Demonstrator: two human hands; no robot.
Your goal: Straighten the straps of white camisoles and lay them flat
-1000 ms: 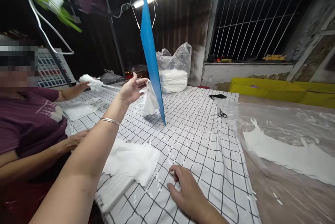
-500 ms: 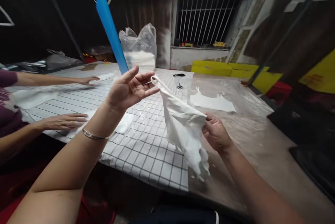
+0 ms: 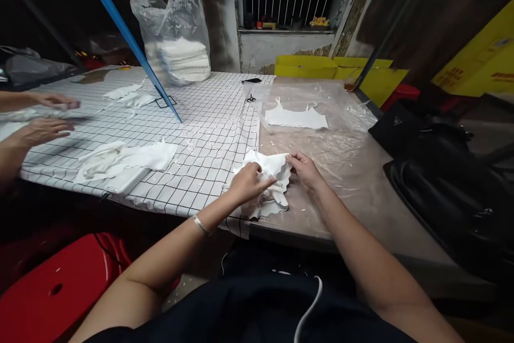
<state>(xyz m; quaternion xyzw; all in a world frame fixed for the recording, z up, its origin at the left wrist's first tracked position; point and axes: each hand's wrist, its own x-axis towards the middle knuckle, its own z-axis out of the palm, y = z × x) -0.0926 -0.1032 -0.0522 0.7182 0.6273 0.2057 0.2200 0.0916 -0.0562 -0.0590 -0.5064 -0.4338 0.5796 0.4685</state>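
A crumpled white cloth piece (image 3: 273, 172) lies on the table's near edge, where the checked cover meets clear plastic sheeting. My left hand (image 3: 248, 183) presses down on its left part with fingers curled into the fabric. My right hand (image 3: 304, 169) pinches the cloth's upper right edge. A silver bangle is on my left wrist.
Another person's hands (image 3: 44, 118) work on white cloth at the far left. More white pieces (image 3: 124, 157) lie on the checked cover (image 3: 209, 118). A blue board (image 3: 124, 38) leans diagonally. A plastic bag of stacked white cloth (image 3: 176, 38), scissors (image 3: 251, 98), a white top (image 3: 295, 116), black bags (image 3: 445, 172) and a red stool (image 3: 56, 284) are around.
The cloth was held up in the air in both hands; now it lies on the table edge with both hands on it. The view has swung down and to the right.
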